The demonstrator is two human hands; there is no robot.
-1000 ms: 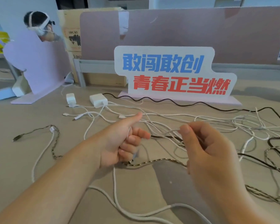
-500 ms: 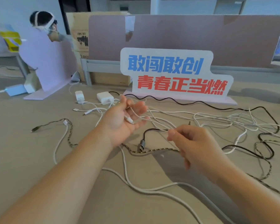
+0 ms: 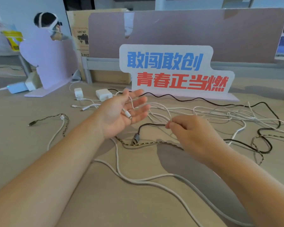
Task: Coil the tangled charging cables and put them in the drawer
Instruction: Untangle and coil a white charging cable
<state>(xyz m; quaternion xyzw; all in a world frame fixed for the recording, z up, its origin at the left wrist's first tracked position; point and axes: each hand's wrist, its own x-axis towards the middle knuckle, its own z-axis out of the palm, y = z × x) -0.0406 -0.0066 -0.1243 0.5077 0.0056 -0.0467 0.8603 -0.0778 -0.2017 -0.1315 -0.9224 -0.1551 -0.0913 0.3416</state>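
White thin cable (image 3: 159,106) sat in a curled left fist a second ago. Now the left hand (image 3: 120,112) is turned palm up with its fingers spread. The right hand (image 3: 192,135) has sunk lower toward the worktop (image 3: 23,145). Half a second ago both hands stood much as they do now.

Two white chargers (image 3: 104,94) sit behind the left hand, in front of a lettered sign (image 3: 174,71) and a mauve partition (image 3: 187,30). A loose tangle (image 3: 228,112) of white leads spreads over the worktop to the right. A black cable (image 3: 152,125) with a grey plug lies between the hands, across a braided cable (image 3: 147,143), and a thick white cable (image 3: 138,179) snakes nearer the camera. Another person's head (image 3: 47,22) shows far left.

On the open left palm the thin cable's plug end (image 3: 127,114) rests loose, with strands draped over the fingers. The right hand's thumb and forefinger pinch a loop of the same thin cable. The black cable reaches those fingertips too; whether it is also pinched I cannot tell.
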